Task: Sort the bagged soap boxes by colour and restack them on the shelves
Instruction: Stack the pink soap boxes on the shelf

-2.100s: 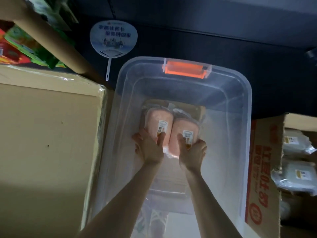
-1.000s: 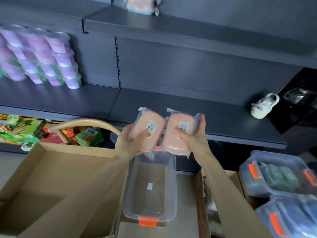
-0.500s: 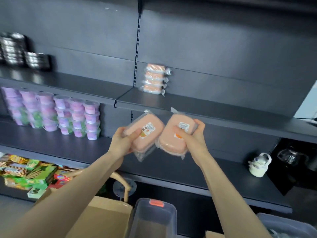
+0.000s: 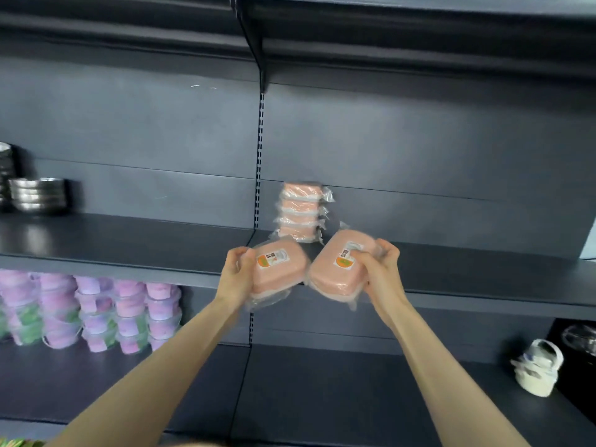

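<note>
My left hand (image 4: 235, 275) grips a bagged pink soap box (image 4: 279, 269) by its left edge. My right hand (image 4: 379, 272) grips a second bagged pink soap box (image 4: 335, 269) by its right side. Both boxes are held up side by side in front of the dark middle shelf (image 4: 467, 279), tilted, with their labels facing me. Just behind them, a stack of several bagged pink soap boxes (image 4: 301, 211) stands on that shelf against the back panel.
Stacked steel bowls (image 4: 37, 195) sit at the shelf's far left. Rows of purple lidded tubs (image 4: 93, 317) fill the lower shelf at left. A small white kettle (image 4: 537, 369) stands on the lower shelf at right. The shelf right of the pink stack is bare.
Both hands lifted the two pink boxes out of the clear bin on the floor and raised them to the shelf with the pink stack. The view tilted up; the boxes now splay apart.
</note>
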{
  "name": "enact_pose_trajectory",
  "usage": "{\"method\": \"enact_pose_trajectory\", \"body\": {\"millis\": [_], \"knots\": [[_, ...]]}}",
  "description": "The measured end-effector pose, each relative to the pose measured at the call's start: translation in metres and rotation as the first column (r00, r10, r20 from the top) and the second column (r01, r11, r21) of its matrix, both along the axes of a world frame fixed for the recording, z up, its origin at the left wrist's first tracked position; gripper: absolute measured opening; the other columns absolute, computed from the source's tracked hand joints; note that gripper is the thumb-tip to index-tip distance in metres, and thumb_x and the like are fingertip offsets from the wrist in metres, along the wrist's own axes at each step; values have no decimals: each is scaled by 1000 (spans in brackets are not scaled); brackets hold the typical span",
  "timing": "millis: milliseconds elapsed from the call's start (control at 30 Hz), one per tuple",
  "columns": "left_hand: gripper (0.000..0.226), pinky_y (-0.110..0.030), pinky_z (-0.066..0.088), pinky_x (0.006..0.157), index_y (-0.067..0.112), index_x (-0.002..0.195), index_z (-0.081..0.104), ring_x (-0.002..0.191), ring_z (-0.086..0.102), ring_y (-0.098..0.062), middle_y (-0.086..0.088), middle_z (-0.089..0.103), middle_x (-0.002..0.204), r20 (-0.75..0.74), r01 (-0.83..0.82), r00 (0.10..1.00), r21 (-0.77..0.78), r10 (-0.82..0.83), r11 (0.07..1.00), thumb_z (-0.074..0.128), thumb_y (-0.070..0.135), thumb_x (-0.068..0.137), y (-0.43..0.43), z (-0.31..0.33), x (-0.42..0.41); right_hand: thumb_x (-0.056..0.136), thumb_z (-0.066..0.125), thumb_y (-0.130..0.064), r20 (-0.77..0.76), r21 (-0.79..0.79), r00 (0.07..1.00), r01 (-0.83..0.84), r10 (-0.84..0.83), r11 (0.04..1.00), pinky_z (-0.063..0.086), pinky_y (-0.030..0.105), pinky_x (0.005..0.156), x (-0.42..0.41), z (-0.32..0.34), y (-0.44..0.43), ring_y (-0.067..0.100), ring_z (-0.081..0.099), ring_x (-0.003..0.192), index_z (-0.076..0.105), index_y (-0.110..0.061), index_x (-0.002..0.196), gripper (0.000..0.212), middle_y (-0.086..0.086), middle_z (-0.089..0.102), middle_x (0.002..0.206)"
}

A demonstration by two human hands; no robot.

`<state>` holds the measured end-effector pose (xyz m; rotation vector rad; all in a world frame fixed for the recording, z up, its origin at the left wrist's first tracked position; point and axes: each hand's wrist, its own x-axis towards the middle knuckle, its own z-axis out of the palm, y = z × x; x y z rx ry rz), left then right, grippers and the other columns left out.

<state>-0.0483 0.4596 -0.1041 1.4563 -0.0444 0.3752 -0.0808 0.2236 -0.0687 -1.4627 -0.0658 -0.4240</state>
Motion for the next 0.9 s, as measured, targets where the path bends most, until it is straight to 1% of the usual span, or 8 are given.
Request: {"method": "enact_pose_trajectory", "body": {"millis": [100, 167, 267, 367, 467, 567, 667, 900], "knots": [[22, -30, 50, 71, 20, 110, 47, 86, 63, -15, -3, 60, 104, -71, 156, 984, -98, -164, 983, 57, 30, 94, 8, 5, 37, 88, 67, -18, 13, 11, 998, 67, -67, 998, 54, 37, 82, 30, -2, 8, 15, 61, 103, 35, -23, 122, 48, 1, 52, 119], [48, -30, 53, 72, 17, 113, 45, 92, 67, -18, -6, 62, 109, -79, 315, 941, -149, -329, 937, 76, 23, 78, 13, 6, 59, 86, 70, -19, 23, 40, 994, 107, -108, 993, 54, 38, 83, 49, 1, 11, 16, 62, 103, 36, -23, 121, 48, -1, 53, 115], [84, -24, 52, 77, 17, 120, 42, 100, 67, -14, -4, 65, 113, -99, 428, 898, -29, -429, 903, 87, 14, 50, 20, 3, 92, 84, 73, -19, 34, 53, 984, 176, -178, 983, 53, 44, 92, 81, 6, 13, 22, 61, 108, 36, -21, 118, 51, -1, 53, 113], [102, -30, 48, 96, 17, 125, 41, 108, 62, -13, 0, 65, 116, -155, 485, 869, 85, -469, 871, 92, 12, 38, 22, -1, 123, 82, 75, -18, 50, 43, 975, 213, -215, 976, 55, 33, 80, 110, 8, 13, 16, 62, 98, 37, -21, 114, 50, -1, 53, 108], [104, -24, 45, 94, 22, 130, 35, 108, 58, -7, 5, 62, 115, -201, 514, 852, 146, -483, 845, 94, 9, 46, 22, -4, 150, 80, 77, -24, 67, 6, 965, 252, -252, 968, 47, 19, 68, 136, 9, 12, 6, 61, 87, 41, -26, 109, 46, -7, 55, 99], [99, -17, 43, 83, 16, 141, 30, 104, 56, -3, 10, 57, 113, -224, 470, 879, 265, -420, 842, 88, 11, 61, 17, -6, 175, 78, 79, -29, 62, -44, 955, 291, -289, 956, 49, 25, 74, 165, 9, 9, 9, 61, 89, 43, -32, 98, 41, -10, 55, 95], [93, -23, 41, 92, 16, 139, 31, 109, 53, -9, 9, 55, 117, -225, 409, 912, 414, -344, 813, 87, 21, 65, 6, -8, 191, 77, 80, -30, 59, -64, 955, 295, -291, 953, 56, 31, 73, 189, 8, 8, 11, 64, 88, 41, -32, 91, 41, -8, 57, 94], [84, -33, 29, 113, 25, 144, 34, 127, 35, -24, -4, 34, 127, -174, 254, 967, 675, -186, 693, 77, 44, 74, -15, -11, 219, 80, 77, -27, 23, 5, 989, 149, -149, 989, 56, 19, 60, 230, -8, 12, 8, 70, 81, 38, -26, 95, 42, -3, 57, 101]]}}
